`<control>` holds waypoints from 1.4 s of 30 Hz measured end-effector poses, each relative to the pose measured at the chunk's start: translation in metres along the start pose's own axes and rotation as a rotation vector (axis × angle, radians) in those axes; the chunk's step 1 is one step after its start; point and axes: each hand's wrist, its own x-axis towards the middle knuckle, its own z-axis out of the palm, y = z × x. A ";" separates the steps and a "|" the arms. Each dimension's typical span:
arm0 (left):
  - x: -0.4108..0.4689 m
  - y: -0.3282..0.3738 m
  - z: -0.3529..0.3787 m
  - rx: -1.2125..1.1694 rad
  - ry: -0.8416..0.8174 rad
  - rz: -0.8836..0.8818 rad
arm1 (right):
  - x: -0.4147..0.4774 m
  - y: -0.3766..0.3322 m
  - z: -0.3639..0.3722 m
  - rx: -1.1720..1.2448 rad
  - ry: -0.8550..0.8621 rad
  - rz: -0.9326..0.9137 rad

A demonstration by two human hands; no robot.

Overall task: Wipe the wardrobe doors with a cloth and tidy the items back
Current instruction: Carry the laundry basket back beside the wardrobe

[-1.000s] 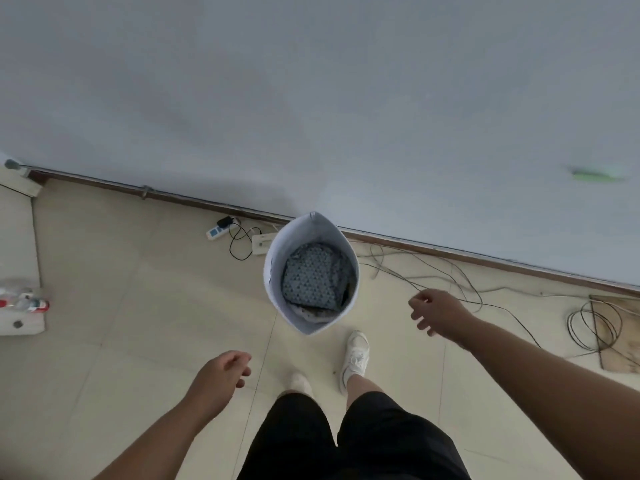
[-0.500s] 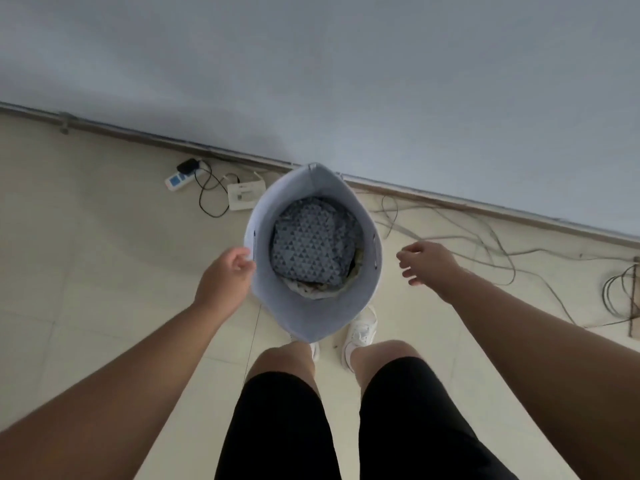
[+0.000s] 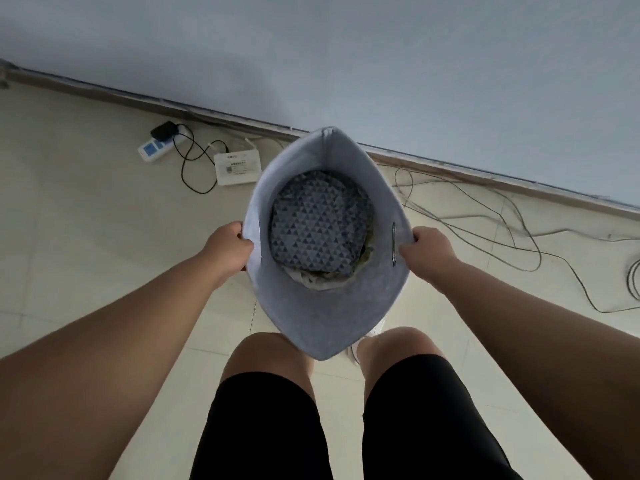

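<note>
A tall grey felt basket (image 3: 322,323) stands on the tiled floor right in front of my knees, near the wall. Inside it lies folded fabric with a dark blue triangle pattern (image 3: 318,223), with a pale cloth edge showing under it. My left hand (image 3: 230,247) grips the basket's left rim, thumb over the edge. My right hand (image 3: 424,249) grips the right rim beside a metal-edged handle slot. The basket's outer sides and base are hidden from above.
A white router box (image 3: 237,168) and a power strip (image 3: 154,148) with a black plug lie on the floor left of the basket. Loose cables (image 3: 485,223) trail along the skirting to the right. The pale wall (image 3: 346,64) rises just behind.
I have bent down closer to the basket. Both hands moved inward from open air and took hold of its left and right rims.
</note>
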 end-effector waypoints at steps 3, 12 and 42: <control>-0.012 0.000 -0.016 0.041 0.052 0.027 | -0.013 -0.007 -0.011 -0.053 0.068 -0.002; -0.151 -0.005 -0.093 -0.104 0.114 0.018 | -0.134 -0.062 -0.088 -0.236 0.151 -0.155; -0.559 -0.190 0.092 -1.551 0.584 -0.539 | -0.353 -0.238 -0.037 -0.851 -0.240 -1.183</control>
